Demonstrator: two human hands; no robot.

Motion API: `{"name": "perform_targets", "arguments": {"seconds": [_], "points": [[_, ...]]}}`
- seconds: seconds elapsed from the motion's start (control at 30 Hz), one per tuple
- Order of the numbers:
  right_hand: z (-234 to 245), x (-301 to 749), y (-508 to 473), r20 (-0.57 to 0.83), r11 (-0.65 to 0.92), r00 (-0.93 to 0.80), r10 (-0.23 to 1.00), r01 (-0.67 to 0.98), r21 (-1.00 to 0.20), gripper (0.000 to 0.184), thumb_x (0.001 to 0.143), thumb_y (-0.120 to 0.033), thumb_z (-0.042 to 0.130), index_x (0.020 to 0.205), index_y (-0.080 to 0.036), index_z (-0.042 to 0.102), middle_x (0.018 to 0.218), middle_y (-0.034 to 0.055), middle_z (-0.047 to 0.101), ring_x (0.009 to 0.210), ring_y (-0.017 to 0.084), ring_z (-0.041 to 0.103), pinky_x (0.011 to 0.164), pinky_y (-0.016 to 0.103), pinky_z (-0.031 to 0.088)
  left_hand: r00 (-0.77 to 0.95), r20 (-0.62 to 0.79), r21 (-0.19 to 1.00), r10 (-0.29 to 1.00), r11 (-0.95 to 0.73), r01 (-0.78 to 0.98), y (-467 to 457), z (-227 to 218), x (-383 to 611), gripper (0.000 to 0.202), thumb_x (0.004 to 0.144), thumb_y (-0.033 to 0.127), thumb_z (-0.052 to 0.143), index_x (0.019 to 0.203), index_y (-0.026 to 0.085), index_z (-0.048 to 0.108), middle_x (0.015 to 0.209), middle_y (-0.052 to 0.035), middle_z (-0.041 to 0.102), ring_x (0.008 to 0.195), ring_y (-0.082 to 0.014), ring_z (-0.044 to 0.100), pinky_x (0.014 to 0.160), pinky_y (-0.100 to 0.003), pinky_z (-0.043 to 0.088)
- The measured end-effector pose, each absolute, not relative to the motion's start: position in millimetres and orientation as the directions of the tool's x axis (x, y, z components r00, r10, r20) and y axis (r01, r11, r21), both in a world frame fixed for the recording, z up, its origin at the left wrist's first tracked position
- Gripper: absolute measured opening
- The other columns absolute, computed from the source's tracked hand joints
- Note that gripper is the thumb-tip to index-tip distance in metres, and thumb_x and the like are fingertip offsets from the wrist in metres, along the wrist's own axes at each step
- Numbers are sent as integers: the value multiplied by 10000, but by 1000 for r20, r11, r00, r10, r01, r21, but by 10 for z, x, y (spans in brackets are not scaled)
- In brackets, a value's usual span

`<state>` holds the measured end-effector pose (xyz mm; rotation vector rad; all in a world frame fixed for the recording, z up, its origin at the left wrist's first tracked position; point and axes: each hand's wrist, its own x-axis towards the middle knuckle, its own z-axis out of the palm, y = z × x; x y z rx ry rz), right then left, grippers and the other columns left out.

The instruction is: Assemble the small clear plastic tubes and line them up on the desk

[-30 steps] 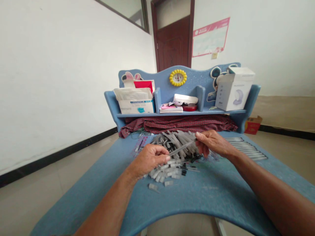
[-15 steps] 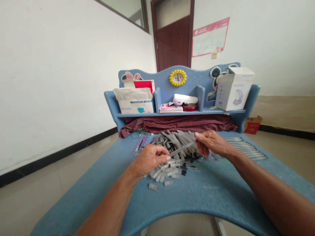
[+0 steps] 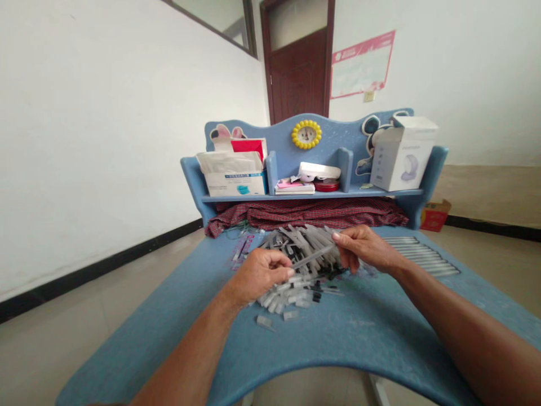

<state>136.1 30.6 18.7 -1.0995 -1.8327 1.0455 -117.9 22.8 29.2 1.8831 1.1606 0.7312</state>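
Between my two hands a slim translucent plastic tube (image 3: pixel 313 257) slants up to the right. My left hand (image 3: pixel 262 275) pinches its lower end between thumb and fingers. At the upper end, the thumb and fingertips of my right hand (image 3: pixel 362 246) are closed on it. Behind the tube lies a heap of similar long translucent pieces (image 3: pixel 302 239), mixed with black parts. In front of the heap are short clear plastic caps (image 3: pixel 279 299) and several small black pieces (image 3: pixel 316 293). Two short caps lie apart, nearer to me.
To the right, several slim grey-white sticks (image 3: pixel 422 256) lie in a row on the blue table (image 3: pixel 321 344). A folded checked cloth (image 3: pixel 308 214) runs under the shelf (image 3: pixel 355 195), which bears a mask box (image 3: pixel 236 183), a red round tin (image 3: pixel 327 185) and a white carton (image 3: pixel 397 158).
Almost nothing differs. Both hands keep hold of the tube in nearly the same place, with the right hand's fingertips shifted very slightly; the view itself moves a little.
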Motion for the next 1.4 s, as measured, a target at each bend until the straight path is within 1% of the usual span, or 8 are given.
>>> {"name": "perform_targets", "arguments": {"seconds": [0.1, 0.3, 0.5, 0.7, 0.93, 1.17, 1.3, 1.4], "points": [[166, 1367, 321, 147, 256, -344, 927, 295, -921, 568, 798, -652, 423, 570, -142, 521, 452, 24, 598, 321, 99, 526, 338, 189, 384, 416, 70, 841, 907, -278, 464, 233, 288, -1179, 219, 638, 301, 626, 710, 94, 641, 531, 35, 516, 507, -73, 422, 496, -190, 309], [122, 1358, 342, 155, 253, -329, 932, 279, -926, 501, 755, -612, 536, 559, -153, 486, 464, 9, 606, 320, 90, 521, 329, 177, 374, 430, 85, 811, 899, -314, 494, 238, 286, -1176, 215, 643, 300, 613, 699, 93, 638, 532, 39, 486, 510, -73, 409, 500, -191, 298], [124, 1326, 337, 84, 172, -292, 953, 291, -941, 576, 762, -673, 465, 498, -161, 450, 377, 2, 553, 245, 75, 442, 273, 175, 325, 433, 133, 775, 892, -366, 516, 247, 274, -1168, 208, 661, 293, 600, 698, 93, 643, 546, 37, 479, 529, -76, 410, 507, -190, 294], [148, 1315, 326, 32, 77, -270, 962, 159, -984, 624, 789, -704, 372, 570, -137, 515, 415, 52, 596, 268, 110, 500, 276, 186, 336, 395, 173, 786, 902, -368, 496, 242, 256, -1174, 218, 673, 299, 600, 734, 94, 641, 566, 32, 490, 535, -79, 422, 510, -189, 307], [111, 1270, 346, 146, 165, -257, 955, 51, -985, 442, 744, -589, 571, 664, -161, 498, 473, 18, 634, 295, 113, 525, 288, 175, 337, 393, 194, 776, 899, -385, 500, 237, 245, -1166, 207, 682, 295, 597, 731, 99, 643, 564, 28, 495, 530, -82, 426, 498, -187, 308], [89, 1252, 340, 103, 122, -267, 958, 54, -991, 486, 788, -610, 493, 619, -154, 493, 451, 27, 618, 285, 106, 515, 285, 167, 325, 386, 211, 771, 898, -396, 499, 224, 242, -1152, 200, 687, 294, 589, 721, 107, 649, 565, 21, 521, 527, -83, 442, 498, -183, 327], [53, 1182, 305, 128, 113, -349, 928, -63, -992, 394, 747, -536, 607, 781, -149, 541, 532, 25, 661, 332, 118, 555, 324, 181, 379, 372, 230, 776, 899, -400, 488, 206, 252, -1125, 223, 693, 309, 600, 740, 101, 664, 579, 17, 540, 522, -77, 436, 485, -180, 316], [39, 1074, 249, 179, 141, -376, 909, -126, -982, 353, 714, -468, 669, 753, -132, 569, 619, 38, 683, 399, 109, 588, 395, 197, 439, 396, 253, 795, 883, -423, 435, 177, 221, -1071, 210, 694, 296, 608, 753, 103, 668, 610, 12, 563, 547, -81, 462, 505, -180, 344]]}}
